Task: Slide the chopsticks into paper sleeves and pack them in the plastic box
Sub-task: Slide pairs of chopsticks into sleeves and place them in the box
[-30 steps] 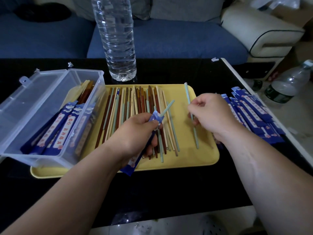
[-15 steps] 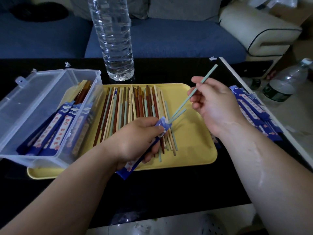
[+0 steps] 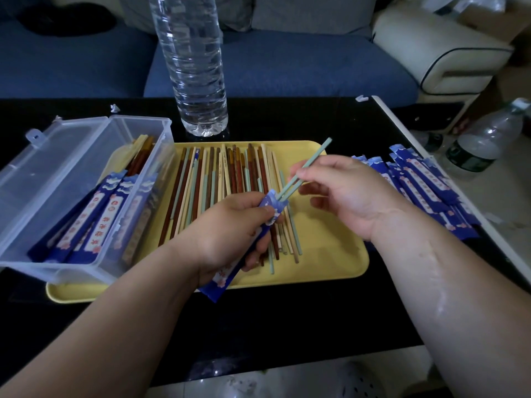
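Seen from the wearer's head: one wide-angle view faces forward and down, close over the yellow tray [image 3: 330,254] on a black table [image 3: 287,326], blue sofa [image 3: 287,67] beyond

A blue sofa [image 3: 287,70] is running along behind the black tabletop [image 3: 287,326], with grey cushions [image 3: 310,12] leaning against its back. A cream armchair [image 3: 436,50] with dark piping is sitting at the right, a pale floor [image 3: 511,202] showing beside it. Dim light is falling throughout.
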